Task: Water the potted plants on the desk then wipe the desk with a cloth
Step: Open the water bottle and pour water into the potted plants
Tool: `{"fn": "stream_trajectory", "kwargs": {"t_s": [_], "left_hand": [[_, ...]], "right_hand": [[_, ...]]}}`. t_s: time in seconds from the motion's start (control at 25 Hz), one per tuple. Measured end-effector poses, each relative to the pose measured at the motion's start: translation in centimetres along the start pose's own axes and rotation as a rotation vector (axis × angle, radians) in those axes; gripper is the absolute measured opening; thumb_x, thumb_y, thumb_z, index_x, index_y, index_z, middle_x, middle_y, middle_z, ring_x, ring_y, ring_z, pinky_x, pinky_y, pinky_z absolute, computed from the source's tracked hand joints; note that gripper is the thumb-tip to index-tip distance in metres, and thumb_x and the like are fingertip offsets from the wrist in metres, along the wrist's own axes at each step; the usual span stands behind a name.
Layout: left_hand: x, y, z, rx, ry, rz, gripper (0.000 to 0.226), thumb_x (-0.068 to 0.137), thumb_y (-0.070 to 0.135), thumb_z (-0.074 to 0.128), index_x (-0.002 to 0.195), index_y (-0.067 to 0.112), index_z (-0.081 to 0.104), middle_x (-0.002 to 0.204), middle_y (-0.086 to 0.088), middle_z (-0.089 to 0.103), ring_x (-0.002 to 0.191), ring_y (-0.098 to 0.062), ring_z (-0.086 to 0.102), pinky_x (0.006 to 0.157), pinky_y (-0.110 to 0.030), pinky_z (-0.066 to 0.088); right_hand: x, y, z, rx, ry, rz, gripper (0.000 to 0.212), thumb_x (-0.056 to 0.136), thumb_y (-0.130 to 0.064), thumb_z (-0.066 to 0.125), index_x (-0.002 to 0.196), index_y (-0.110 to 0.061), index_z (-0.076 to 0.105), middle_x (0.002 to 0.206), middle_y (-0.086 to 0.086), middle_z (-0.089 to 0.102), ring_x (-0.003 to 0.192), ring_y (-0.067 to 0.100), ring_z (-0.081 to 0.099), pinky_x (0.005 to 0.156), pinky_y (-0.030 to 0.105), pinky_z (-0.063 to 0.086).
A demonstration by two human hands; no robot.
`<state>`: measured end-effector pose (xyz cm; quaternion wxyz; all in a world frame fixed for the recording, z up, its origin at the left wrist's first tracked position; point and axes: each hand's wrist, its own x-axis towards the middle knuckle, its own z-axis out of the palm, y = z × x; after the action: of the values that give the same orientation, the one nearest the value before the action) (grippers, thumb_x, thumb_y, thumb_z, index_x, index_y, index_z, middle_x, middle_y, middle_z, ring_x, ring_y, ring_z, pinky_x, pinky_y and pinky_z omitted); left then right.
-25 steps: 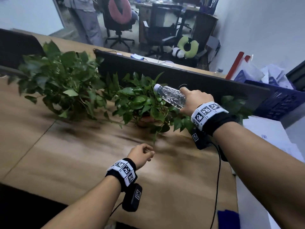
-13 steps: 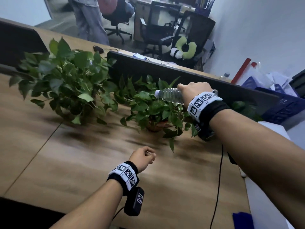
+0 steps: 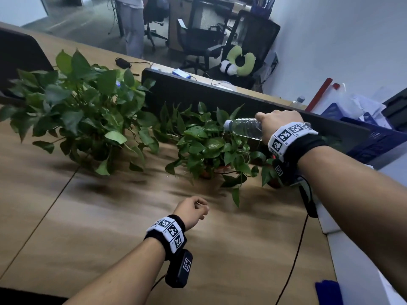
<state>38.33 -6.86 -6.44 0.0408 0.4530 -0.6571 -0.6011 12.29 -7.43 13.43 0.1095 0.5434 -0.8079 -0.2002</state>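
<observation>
My right hand (image 3: 278,122) grips a clear plastic water bottle (image 3: 243,128), held nearly level with its mouth pointing left over the middle potted plant (image 3: 209,146). A bigger leafy potted plant (image 3: 81,113) stands to the left on the wooden desk (image 3: 88,227). A third small pot (image 3: 274,182) is partly hidden behind my right wrist. My left hand (image 3: 191,211) hovers low over the desk in front of the plants, fingers curled shut with nothing visible in them. A blue cloth (image 3: 328,291) lies at the bottom right.
A dark partition panel (image 3: 198,93) runs behind the plants. White paper (image 3: 356,249) covers the desk's right side. A blue crate (image 3: 374,142) with papers stands at the right. Beyond are office chairs (image 3: 202,38), a person standing (image 3: 132,25), and a black cable (image 3: 293,260).
The view has tilted and shifted so the plants appear lower and nearer. My right hand has levelled the bottle from tilted down to almost horizontal. My left hand stays curled.
</observation>
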Motion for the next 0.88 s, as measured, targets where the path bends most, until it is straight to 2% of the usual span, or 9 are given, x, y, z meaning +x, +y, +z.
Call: {"fn": "stream_trajectory", "kwargs": {"t_s": [0.24,0.32,0.44,0.52,0.72,0.88], "left_hand": [[-4.0,-1.8,-6.1,-0.019,0.268,-0.114,0.013,0.085,0.024,0.058,0.097,0.018,0.061,0.084,-0.003,0.072,0.078,-0.017,0.07,0.072,-0.027,0.049],[-5.2,-2.6,-7.5,-0.027,0.314,-0.138,0.014,0.086,0.023,0.058,0.098,0.017,0.061,0.083,-0.003,0.071,0.076,-0.016,0.069,0.069,-0.025,0.049],[-6.0,-3.3,-8.9,-0.062,0.36,-0.146,0.016,0.086,0.023,0.058,0.1,0.015,0.061,0.084,-0.004,0.07,0.076,-0.017,0.068,0.063,-0.02,0.047],[-5.7,-3.6,-10.2,-0.085,0.38,-0.136,0.018,0.086,0.024,0.058,0.101,0.014,0.062,0.085,-0.005,0.07,0.079,-0.02,0.069,0.066,-0.022,0.048],[-3.2,-4.7,-14.8,-0.123,0.355,-0.115,0.017,0.086,0.025,0.059,0.1,0.015,0.062,0.083,-0.002,0.07,0.075,-0.017,0.069,0.069,-0.025,0.05],[-0.6,-6.3,-21.0,-0.17,0.269,-0.096,0.017,0.088,0.021,0.057,0.101,0.012,0.061,0.08,-0.002,0.068,0.073,-0.017,0.067,0.068,-0.024,0.048]], "right_hand": [[4.0,-10.4,-2.7,0.132,0.157,-0.323,0.032,0.072,-0.02,0.057,0.1,-0.031,0.049,0.062,-0.004,0.039,0.048,0.018,0.04,0.043,0.027,0.023],[4.7,-13.3,-4.0,0.174,0.191,-0.362,0.028,0.074,-0.019,0.055,0.099,-0.029,0.049,0.062,-0.004,0.04,0.048,0.018,0.039,0.043,0.027,0.023],[6.1,-15.3,-5.9,0.209,0.249,-0.357,0.028,0.073,-0.018,0.053,0.099,-0.027,0.048,0.061,-0.003,0.038,0.046,0.018,0.035,0.044,0.027,0.02],[7.5,-15.9,-7.1,0.211,0.272,-0.329,0.03,0.072,-0.017,0.052,0.1,-0.026,0.049,0.061,-0.002,0.037,0.046,0.018,0.033,0.044,0.028,0.021],[11.0,-17.4,-8.6,0.141,0.179,-0.246,0.037,0.065,-0.02,0.061,0.1,-0.027,0.05,0.062,-0.001,0.042,0.047,0.018,0.036,0.047,0.029,0.026],[13.2,-22.4,-10.2,0.091,0.108,-0.211,0.034,0.068,-0.022,0.062,0.1,-0.028,0.051,0.062,-0.001,0.045,0.048,0.018,0.04,0.048,0.029,0.03]]}}
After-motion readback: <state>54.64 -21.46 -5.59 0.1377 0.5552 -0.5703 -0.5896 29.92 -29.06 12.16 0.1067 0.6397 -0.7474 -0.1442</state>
